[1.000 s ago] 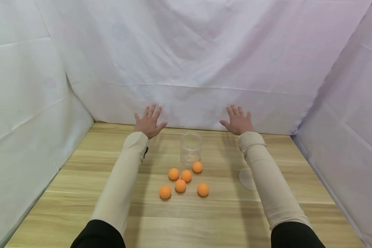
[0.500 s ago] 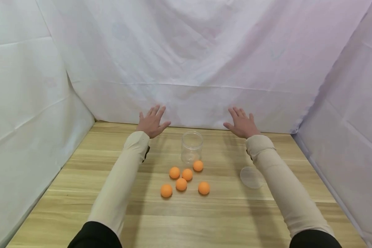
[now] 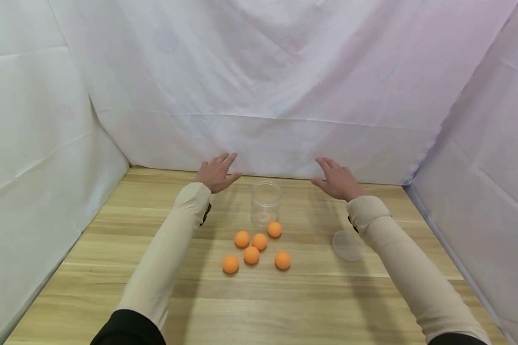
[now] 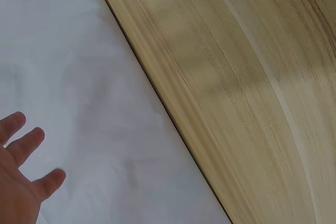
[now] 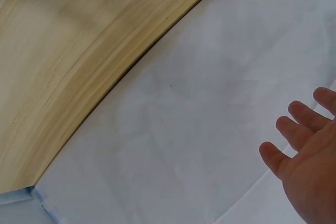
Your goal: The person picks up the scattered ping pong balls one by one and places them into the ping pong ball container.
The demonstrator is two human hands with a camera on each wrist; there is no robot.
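Here: wooden counter (image 3: 112, 268), white cloth walls (image 3: 263, 72). Left hand (image 3: 216, 173) and right hand (image 3: 337, 180) raised, grip slack, fingers spread, empty; clear jar (image 3: 265, 203) between, orange balls (image 3: 251, 255) nearer.

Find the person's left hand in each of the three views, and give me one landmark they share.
Head view: the left hand is left of centre, fingers spread, behind and left of the clear jar.
Left wrist view: the left hand is in the bottom left corner, against the white cloth.
Right wrist view: not in it.
Shared landmark: the table's back edge meeting the white cloth.
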